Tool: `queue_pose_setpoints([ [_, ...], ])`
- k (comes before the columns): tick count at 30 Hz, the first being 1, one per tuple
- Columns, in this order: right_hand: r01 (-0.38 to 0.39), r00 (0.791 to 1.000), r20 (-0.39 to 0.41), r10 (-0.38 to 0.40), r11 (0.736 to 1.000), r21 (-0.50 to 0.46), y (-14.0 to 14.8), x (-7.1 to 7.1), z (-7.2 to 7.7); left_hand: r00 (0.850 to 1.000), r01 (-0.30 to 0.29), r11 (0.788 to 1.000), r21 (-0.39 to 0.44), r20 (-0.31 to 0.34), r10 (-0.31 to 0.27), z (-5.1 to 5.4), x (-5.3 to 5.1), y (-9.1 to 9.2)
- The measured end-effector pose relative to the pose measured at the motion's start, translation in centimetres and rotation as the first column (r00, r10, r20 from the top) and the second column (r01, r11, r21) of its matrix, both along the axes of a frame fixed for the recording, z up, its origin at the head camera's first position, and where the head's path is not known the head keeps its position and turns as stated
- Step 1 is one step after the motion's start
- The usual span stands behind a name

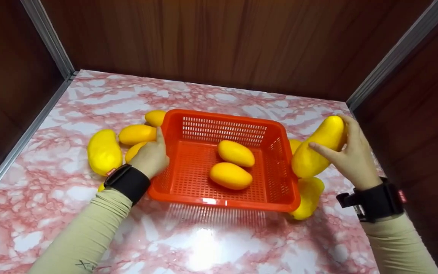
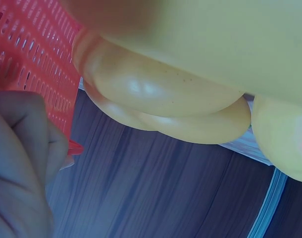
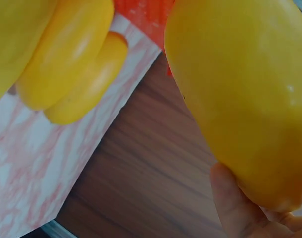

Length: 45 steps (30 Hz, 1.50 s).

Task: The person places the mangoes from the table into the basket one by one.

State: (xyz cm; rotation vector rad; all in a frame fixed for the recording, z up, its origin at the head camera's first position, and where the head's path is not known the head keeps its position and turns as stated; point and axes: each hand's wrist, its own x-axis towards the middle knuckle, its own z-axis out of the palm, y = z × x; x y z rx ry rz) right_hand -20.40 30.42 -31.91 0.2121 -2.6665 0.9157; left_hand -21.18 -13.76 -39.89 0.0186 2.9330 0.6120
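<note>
Right hand (image 1: 357,160) grasping a large yellow mango (image 1: 318,146), fruit to the hand's left beside the basket's right rim (contact unclear). Left hand (image 1: 152,156) gripping the red basket (image 1: 257,206) at its left rim. Two smaller mangoes (image 1: 231,176) inside, between the hands. Curved mango (image 1: 104,152) left of left hand; partly hidden mango (image 1: 312,192) below-left of right hand.

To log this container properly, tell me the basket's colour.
The basket is orange-red, seen best in the head view.
</note>
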Motion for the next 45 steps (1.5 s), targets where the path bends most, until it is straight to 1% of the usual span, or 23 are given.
queue_pose_setpoints([
  [8, -0.081, 0.997, -0.006, 0.081, 0.996, -0.044, -1.8, -0.3, -0.1, 1.000, 0.003, 1.000, -0.005, -0.022, -0.003, -0.2, 0.2, 0.0],
  [14, -0.119, 0.993, -0.003, 0.119, 0.993, -0.029, -3.0, -0.6, -0.1, 1.000, 0.000, 1.000, -0.006, -0.030, 0.000, -0.3, 0.3, -0.1],
  [16, -0.136, 0.991, -0.002, 0.136, 0.990, -0.022, -3.4, -0.7, -0.2, 1.000, -0.003, 1.000, -0.005, -0.025, 0.002, -0.3, 0.3, -0.1],
  [20, -0.202, 0.979, 0.006, 0.202, 0.978, -0.049, -4.0, -1.2, -0.9, 1.000, 0.002, 1.000, -0.007, -0.019, -0.002, -0.2, 0.3, -0.1],
  [24, -0.258, 0.963, 0.055, 0.264, 0.961, -0.096, -4.5, -1.5, -1.8, 1.000, 0.005, 1.000, -0.005, -0.017, -0.005, -0.2, 0.2, -0.1],
  [30, -0.303, 0.942, 0.124, 0.311, 0.949, -0.085, -5.1, -1.7, -2.6, 1.000, 0.003, 1.000, -0.007, -0.011, -0.003, -0.1, 0.0, 0.1],
  [34, -0.323, 0.931, 0.160, 0.329, 0.944, -0.064, -5.4, -1.8, -3.0, 1.000, 0.003, 1.000, -0.008, -0.017, -0.003, -0.1, 0.1, 0.1],
  [40, -0.334, 0.918, 0.219, 0.332, 0.942, -0.027, -5.6, -2.0, -3.5, 1.000, 0.004, 1.000, -0.016, -0.026, -0.005, 0.0, 0.1, 0.1],
  [45, -0.351, 0.905, 0.245, 0.347, 0.936, -0.028, -5.9, -2.4, -3.8, 1.000, 0.000, 1.000, -0.011, -0.026, -0.001, -0.1, 0.1, 0.0],
])
